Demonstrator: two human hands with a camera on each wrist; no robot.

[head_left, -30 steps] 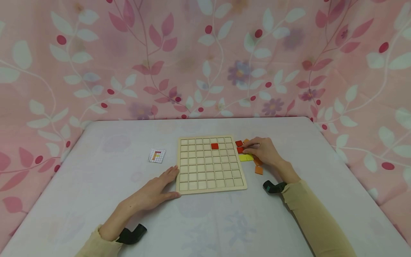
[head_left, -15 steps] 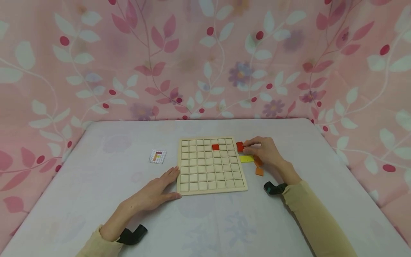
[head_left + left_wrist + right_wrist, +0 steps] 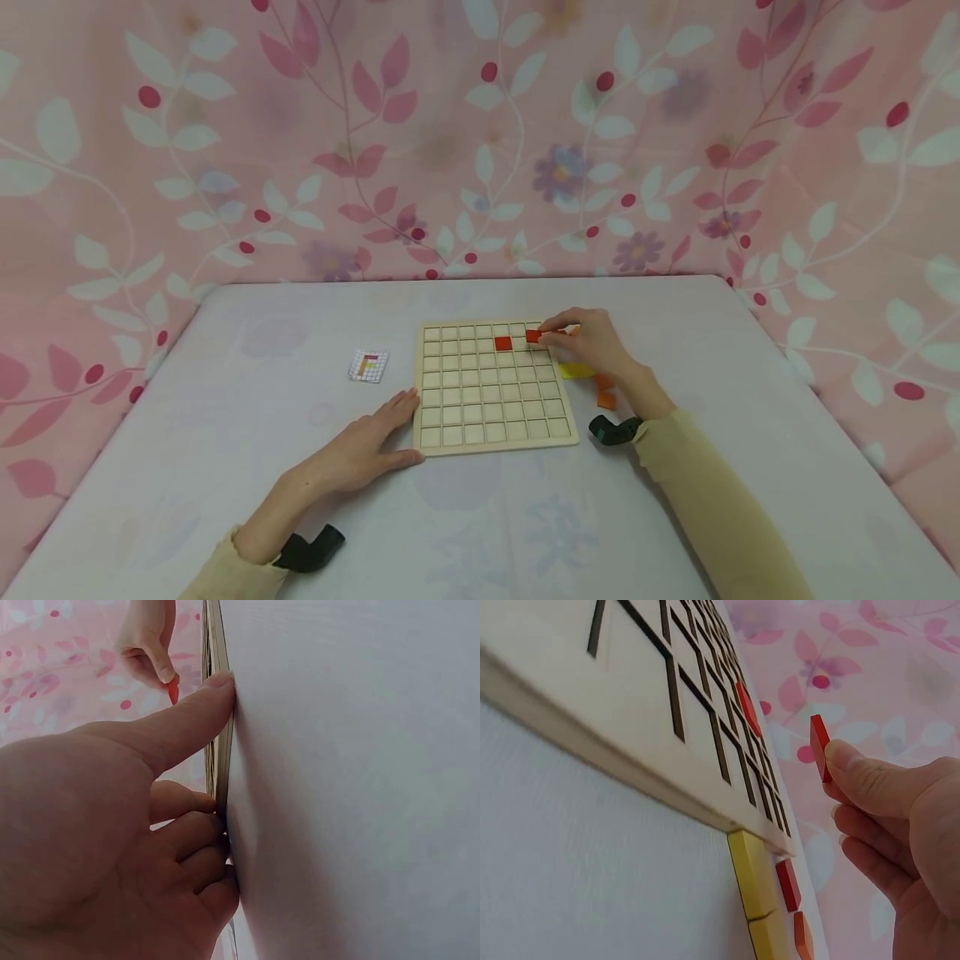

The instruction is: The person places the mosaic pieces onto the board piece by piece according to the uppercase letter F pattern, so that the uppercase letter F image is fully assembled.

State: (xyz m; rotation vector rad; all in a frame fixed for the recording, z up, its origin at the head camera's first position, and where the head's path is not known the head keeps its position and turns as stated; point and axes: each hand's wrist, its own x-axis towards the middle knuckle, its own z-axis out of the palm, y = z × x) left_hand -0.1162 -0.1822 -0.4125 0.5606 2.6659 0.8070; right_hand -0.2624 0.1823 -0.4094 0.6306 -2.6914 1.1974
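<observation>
A pale wooden grid board [image 3: 482,389] lies on the table, with one red tile [image 3: 503,343] seated in a cell of its second row from the back. My right hand [image 3: 592,342] pinches another red square tile [image 3: 820,748] between thumb and fingers, raised above the board's far right part. My left hand [image 3: 360,450] rests at the board's left edge. In the left wrist view, its thumb [image 3: 191,720] and fingertips touch the board's side.
Right of the board lie yellow tiles [image 3: 576,371], orange tiles [image 3: 606,401] and another red tile [image 3: 788,885], partly under my right hand in the head view. A small card with a coloured grid pattern [image 3: 368,366] lies left of the board.
My right hand has picked up a red tile from the loose tiles and moved left with it over the board. My left hand has stayed in place.
</observation>
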